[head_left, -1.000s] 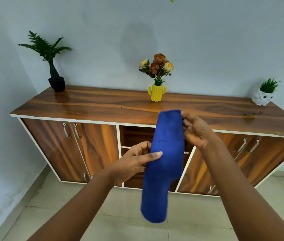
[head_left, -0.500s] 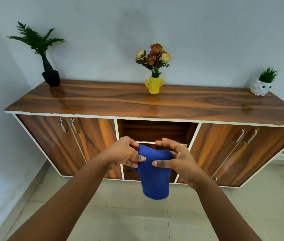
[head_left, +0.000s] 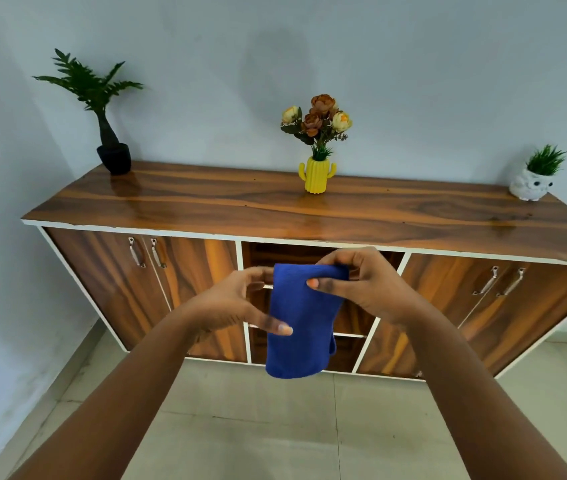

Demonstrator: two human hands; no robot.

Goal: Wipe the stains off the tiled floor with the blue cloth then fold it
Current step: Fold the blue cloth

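Observation:
The blue cloth (head_left: 301,327) hangs folded in the air in front of the sideboard, a short doubled strip. My right hand (head_left: 361,282) pinches its top edge between thumb and fingers. My left hand (head_left: 237,303) holds its left side, the thumb pressed across the front about halfway down. The pale tiled floor (head_left: 258,427) lies below the cloth; no stains stand out on it from here.
A wooden sideboard (head_left: 310,216) stands against the wall, with an open shelf bay behind the cloth and closed doors either side. On top stand a black-potted plant (head_left: 112,157), a yellow cactus vase of flowers (head_left: 316,174) and a white owl planter (head_left: 531,185).
The cloth went from a long hanging strip to a shorter doubled fold. Both hands came together at its top, then my left thumb slid down the front.

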